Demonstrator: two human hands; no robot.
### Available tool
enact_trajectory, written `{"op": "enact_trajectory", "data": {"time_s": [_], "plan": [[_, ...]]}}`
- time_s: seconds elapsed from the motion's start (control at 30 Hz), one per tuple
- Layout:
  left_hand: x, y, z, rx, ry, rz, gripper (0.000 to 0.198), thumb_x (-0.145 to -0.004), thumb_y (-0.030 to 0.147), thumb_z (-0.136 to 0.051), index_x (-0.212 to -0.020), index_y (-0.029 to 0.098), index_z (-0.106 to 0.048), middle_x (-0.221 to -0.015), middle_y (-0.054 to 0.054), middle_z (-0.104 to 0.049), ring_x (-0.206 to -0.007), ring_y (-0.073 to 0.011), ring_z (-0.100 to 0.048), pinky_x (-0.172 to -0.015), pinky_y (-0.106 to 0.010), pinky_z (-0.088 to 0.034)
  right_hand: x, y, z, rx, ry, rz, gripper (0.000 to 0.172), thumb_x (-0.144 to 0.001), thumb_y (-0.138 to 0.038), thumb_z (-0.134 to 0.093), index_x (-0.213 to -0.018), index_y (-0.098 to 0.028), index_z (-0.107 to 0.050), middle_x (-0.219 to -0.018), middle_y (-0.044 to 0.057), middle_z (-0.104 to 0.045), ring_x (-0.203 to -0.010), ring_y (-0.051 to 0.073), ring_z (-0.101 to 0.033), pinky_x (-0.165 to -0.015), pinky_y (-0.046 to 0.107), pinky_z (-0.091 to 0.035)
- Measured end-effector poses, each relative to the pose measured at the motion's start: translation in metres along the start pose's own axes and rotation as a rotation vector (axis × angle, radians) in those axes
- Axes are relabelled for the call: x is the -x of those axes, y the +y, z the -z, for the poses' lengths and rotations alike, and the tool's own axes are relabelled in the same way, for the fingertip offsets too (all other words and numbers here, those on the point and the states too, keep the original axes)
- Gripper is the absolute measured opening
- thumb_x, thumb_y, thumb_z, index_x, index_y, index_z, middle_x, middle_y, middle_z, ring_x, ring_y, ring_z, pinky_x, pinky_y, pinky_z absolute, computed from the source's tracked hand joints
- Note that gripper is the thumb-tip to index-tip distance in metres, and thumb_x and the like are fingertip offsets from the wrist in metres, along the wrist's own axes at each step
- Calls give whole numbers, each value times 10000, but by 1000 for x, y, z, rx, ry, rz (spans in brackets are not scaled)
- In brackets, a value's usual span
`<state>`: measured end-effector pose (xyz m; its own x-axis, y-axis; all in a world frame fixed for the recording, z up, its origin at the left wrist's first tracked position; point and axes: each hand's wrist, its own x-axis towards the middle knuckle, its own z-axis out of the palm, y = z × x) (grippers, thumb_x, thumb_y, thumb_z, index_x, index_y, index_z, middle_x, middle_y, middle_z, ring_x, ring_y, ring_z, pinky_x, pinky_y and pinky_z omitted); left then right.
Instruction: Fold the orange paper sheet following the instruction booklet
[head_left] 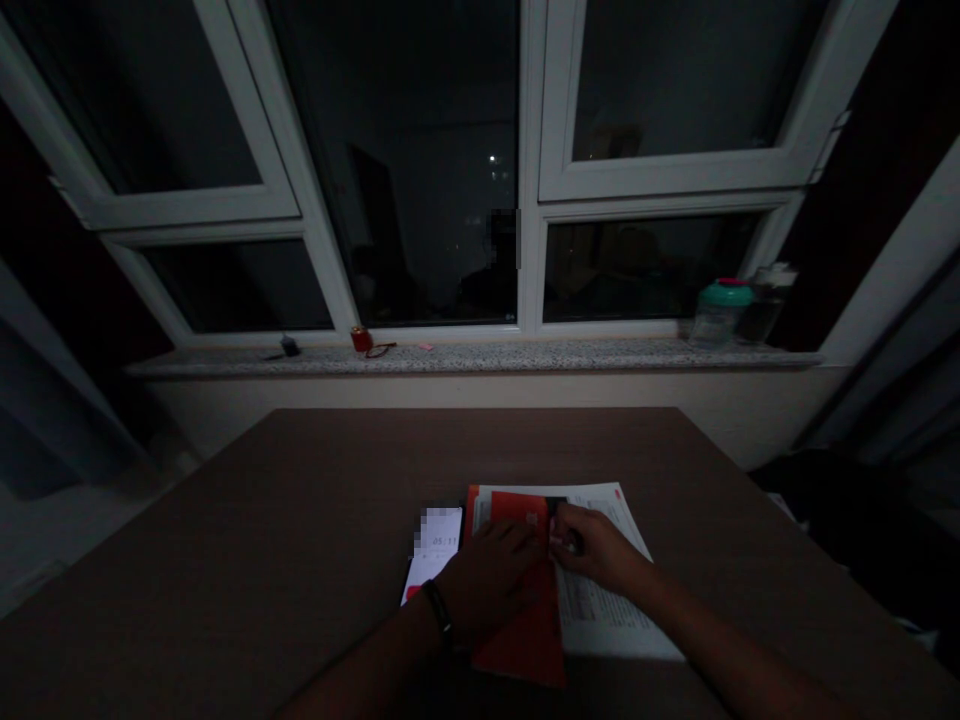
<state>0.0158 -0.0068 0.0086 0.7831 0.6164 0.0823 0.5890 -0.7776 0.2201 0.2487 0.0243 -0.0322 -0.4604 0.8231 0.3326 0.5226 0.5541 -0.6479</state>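
My left hand (495, 580), with a dark band on its wrist, lies flat with the fingers stretched over a red folded paper or cover (529, 640). That red piece rests on an open printed book (611, 610) with white pages. At the right edge of the red piece, my right hand (592, 545) is closed in a pinch. A small dark thing shows between its fingers, too dim to name. Just left of the book, a lit phone (437, 545) lies partly behind my left forearm.
The brown table (337, 500) stands below a window. Its stone sill (480, 357) carries a small red jar (361, 339), a small dark bottle (289, 345), and a clear container with a teal lid (724, 310). Dark cloth-like items (847, 510) lie beyond the table's right edge.
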Motion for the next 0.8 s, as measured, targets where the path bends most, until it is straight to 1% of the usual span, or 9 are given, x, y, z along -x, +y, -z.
{"op": "enact_trajectory", "data": {"time_s": [0.07, 0.1, 0.17, 0.27, 0.37, 0.47, 0.63, 0.73, 0.8], "plan": [[0, 0, 0, 0, 5, 6, 558, -882, 308, -705, -1380, 248, -460, -1383, -86, -513, -1237, -292, -468, -1060, -446, -376, -2, 5, -2, 9, 88, -92, 172, -767, -131, -581, -723, -228, -447, -701, -35, -558, -631, 139, -518, -586, 222, -362], [1, -1, -1, -2, 7, 4, 558, -883, 309, -703, -1381, 251, -459, -1389, -84, -510, -1241, -291, -466, -1062, -448, -373, -3, 7, -4, 7, 119, -111, 168, -773, -137, -582, -726, -228, -450, -701, -33, -560, -625, 140, -516, -578, 221, -361], [1, -2, -2, -3, 6, -6, 549, -883, 315, -703, -1373, 255, -464, -1401, -81, -501, -1252, -291, -458, -1066, -449, -366, -4, 10, -5, -10, 146, -100, 157, -788, -146, -585, -734, -226, -461, -735, -22, -583, -649, 145, -528, -590, 222, -376], [1, -2, -4, -7, 12, 0, 534, -878, 316, -710, -1352, 246, -473, -1389, -79, -512, -1251, -290, -460, -1065, -444, -364, -3, 10, -4, -40, 139, -83, 148, -802, -159, -588, -736, -223, -472, -739, -18, -592, -659, 148, -535, -600, 227, -387], [2, -2, -3, -8, 27, 2, 538, -897, 323, -689, -1371, 238, -450, -1401, -81, -503, -1259, -282, -457, -1075, -439, -353, -3, 8, -2, -74, 115, -108, 125, -814, -180, -587, -740, -218, -494, -717, -17, -593, -636, 147, -529, -585, 231, -380], [2, -1, -2, -11, 20, -29, 515, -922, 342, -656, -1378, 233, -445, -1396, -83, -508, -1256, -276, -460, -1068, -429, -360, -4, 8, -1, -112, 131, -143, 109, -828, -222, -593, -750, -214, -516, -692, -17, -585, -625, 151, -523, -577, 237, -380], [-1, -4, -4, -32, 28, -69, 421, -948, 349, -641, -1323, 218, -501, -1340, -80, -556, -1224, -277, -494, -1039, -434, -389, -5, 9, -1, -151, 184, -202, 115, -864, -276, -566, -776, -205, -544, -641, -28, -549, -591, 147, -499, -559, 238, -370], [-3, -5, -6, -47, 39, -96, 360, -953, 344, -645, -1271, 209, -541, -1326, -80, -565, -1209, -274, -513, -1019, -421, -410, -5, 10, 0, -156, 171, -196, 106, -867, -282, -569, -796, -204, -554, -646, -28, -555, -593, 147, -501, -566, 240, -375], [-3, -6, -7, -58, 37, -98, 355, -940, 334, -669, -1249, 201, -555, -1311, -84, -574, -1199, -277, -524, -1009, -414, -422, -4, 10, 0, -149, 156, -186, 96, -860, -270, -576, -793, -206, -552, -648, -29, -553, -592, 147, -499, -561, 239, -370]]}}
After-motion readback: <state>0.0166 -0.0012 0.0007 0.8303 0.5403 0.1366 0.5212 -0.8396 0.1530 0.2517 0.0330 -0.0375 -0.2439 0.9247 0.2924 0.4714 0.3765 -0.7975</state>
